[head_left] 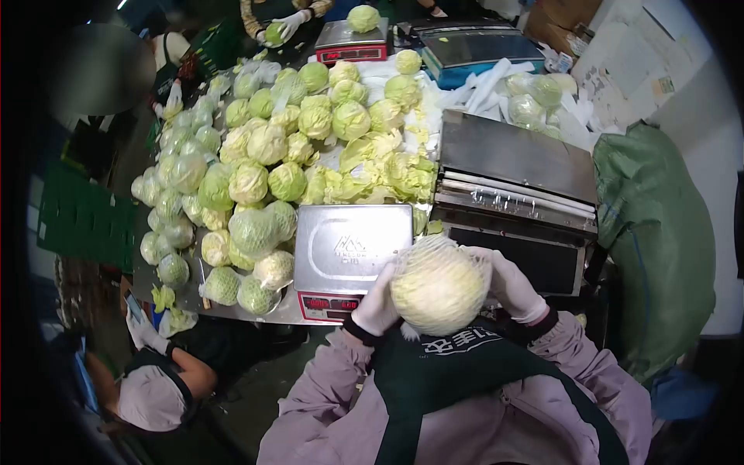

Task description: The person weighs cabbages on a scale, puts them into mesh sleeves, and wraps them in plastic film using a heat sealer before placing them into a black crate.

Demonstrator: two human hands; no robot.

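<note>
Close in front of my apron I hold a pale cabbage with a thin, whitish, net-like covering. My left hand, in a white glove, grips its left side. My right hand, also gloved, is closed against the right side, with the fingertips partly hidden. Just left of the cabbage stands a scale with a bare metal plate and a red lit display. To the right is a metal wrapping machine with white rollers and a dark front plate.
Many cabbages, loose and wrapped, cover the table's left side, with loose leaves behind the scale. A second scale bears a cabbage. A green sack stands right. A person holds a phone at lower left; other people work at the back.
</note>
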